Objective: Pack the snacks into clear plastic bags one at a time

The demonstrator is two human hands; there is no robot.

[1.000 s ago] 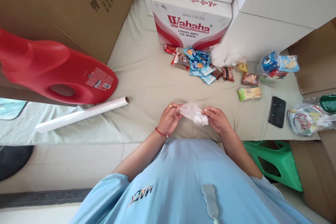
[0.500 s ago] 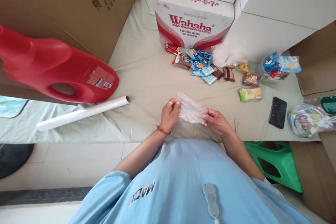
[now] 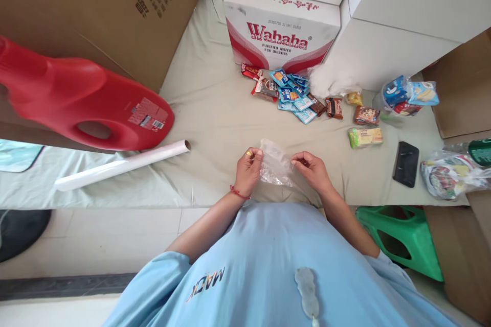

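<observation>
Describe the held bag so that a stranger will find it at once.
Find the table beyond the blue shirt. Near its front edge, the left hand grips the clear bag, the right hand at its other side. Unlike the printed packets farther back, it is colourless and held.

Cloth-covered surface (image 3: 215, 117), probably a table. On it: red jug (image 3: 88, 97) and white roll (image 3: 123, 165) left, Wahaha carton (image 3: 282, 36) at back, snack packets (image 3: 289, 94) in front of carton, black phone (image 3: 405, 164) and bagged bundle (image 3: 445, 178) right.

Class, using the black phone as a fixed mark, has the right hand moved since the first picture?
Yes, slightly: the right hand has shifted left, farther from the black phone.
</observation>
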